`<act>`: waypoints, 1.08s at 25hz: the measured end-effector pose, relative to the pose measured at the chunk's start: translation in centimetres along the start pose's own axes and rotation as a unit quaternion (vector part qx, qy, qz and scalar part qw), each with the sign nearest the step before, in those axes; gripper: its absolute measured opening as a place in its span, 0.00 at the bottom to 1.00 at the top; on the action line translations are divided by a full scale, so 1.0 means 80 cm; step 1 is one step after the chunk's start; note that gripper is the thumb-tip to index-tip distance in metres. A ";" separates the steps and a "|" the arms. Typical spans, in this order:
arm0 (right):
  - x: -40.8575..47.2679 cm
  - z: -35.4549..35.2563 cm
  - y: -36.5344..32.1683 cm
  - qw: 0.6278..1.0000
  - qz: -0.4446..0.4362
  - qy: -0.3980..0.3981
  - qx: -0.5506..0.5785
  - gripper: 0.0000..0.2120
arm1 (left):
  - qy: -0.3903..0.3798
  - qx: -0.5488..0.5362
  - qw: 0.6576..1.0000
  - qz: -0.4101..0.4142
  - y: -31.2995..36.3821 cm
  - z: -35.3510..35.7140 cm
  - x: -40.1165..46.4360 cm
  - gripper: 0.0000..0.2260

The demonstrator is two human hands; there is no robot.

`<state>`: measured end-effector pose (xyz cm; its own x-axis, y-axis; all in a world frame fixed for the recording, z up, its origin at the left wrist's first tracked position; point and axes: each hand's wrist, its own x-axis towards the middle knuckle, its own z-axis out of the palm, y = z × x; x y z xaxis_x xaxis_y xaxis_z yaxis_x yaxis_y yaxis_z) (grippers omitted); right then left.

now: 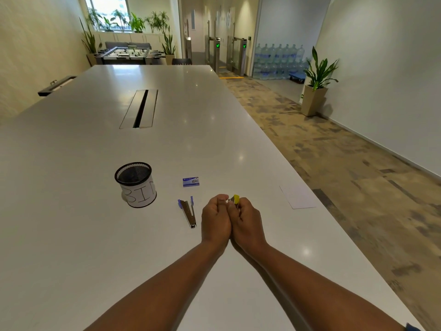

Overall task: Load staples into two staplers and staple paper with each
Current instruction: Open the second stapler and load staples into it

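Yellow stapler (pixel 236 199) in both hands, mesh cup (pixel 134 183) labelled "BIN" — left

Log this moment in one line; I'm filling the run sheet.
hands: both gripping yellow stapler | blue stapler: open on table | staple box: untouched

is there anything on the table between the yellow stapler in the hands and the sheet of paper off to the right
Nothing visible. The yellow stapler sits in both hands, left hand and right hand, and the stretch of table across to the paper is bare. The blue stapler, staple box and bin all lie on the other side.
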<state>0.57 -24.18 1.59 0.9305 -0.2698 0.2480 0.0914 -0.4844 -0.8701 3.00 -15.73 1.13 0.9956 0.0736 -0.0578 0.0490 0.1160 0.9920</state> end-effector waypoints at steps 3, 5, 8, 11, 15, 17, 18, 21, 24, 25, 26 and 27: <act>-0.002 -0.001 -0.001 0.999 -0.016 0.015 0.029 0.12 | 0.042 0.020 0.999 -0.003 0.004 0.001 0.002 0.09; -0.003 -0.002 -0.002 0.999 -0.022 0.018 0.046 0.12 | 0.040 0.018 0.999 -0.012 0.003 0.001 0.004 0.09; -0.005 -0.003 -0.005 0.996 -0.022 0.035 0.078 0.12 | 0.032 -0.022 0.999 -0.021 0.005 -0.005 0.008 0.11; -0.008 -0.005 -0.010 0.994 -0.011 0.049 0.095 0.11 | 0.030 -0.035 0.999 -0.017 0.008 -0.009 0.008 0.14; -0.017 -0.014 -0.010 0.990 0.007 0.078 0.118 0.07 | 0.012 -0.069 0.997 -0.034 0.010 -0.009 0.006 0.14; -0.025 -0.020 -0.010 0.991 0.020 0.078 0.109 0.09 | 0.009 -0.066 0.997 -0.046 0.010 -0.008 0.008 0.20; -0.029 -0.024 -0.008 0.992 0.026 0.079 0.099 0.10 | 0.012 -0.053 0.997 -0.050 0.009 -0.007 0.009 0.22; -0.041 -0.030 -0.004 0.995 0.028 0.082 0.040 0.12 | 0.033 -0.028 0.998 -0.055 0.007 -0.007 0.012 0.19; -0.048 -0.033 0.002 0.995 0.046 0.076 -0.039 0.10 | 0.055 -0.007 0.997 -0.046 0.002 -0.007 0.015 0.15; -0.049 -0.033 0.004 0.995 0.045 0.067 -0.066 0.08 | 0.058 0.003 0.997 -0.044 0.003 -0.006 0.016 0.16; -0.049 -0.034 0.004 0.993 0.039 0.054 -0.093 0.06 | 0.055 0.018 0.997 -0.046 0.006 -0.004 0.016 0.16; -0.049 -0.033 0.004 0.992 0.031 0.038 -0.119 0.05 | 0.049 0.040 0.997 -0.051 0.011 -0.003 0.015 0.17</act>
<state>-3.98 -25.50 1.45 0.9018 -0.3625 0.2355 -0.0608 -0.6457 -0.7612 4.18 -15.27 1.89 0.9728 0.1621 -0.1653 0.1595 0.0483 0.9860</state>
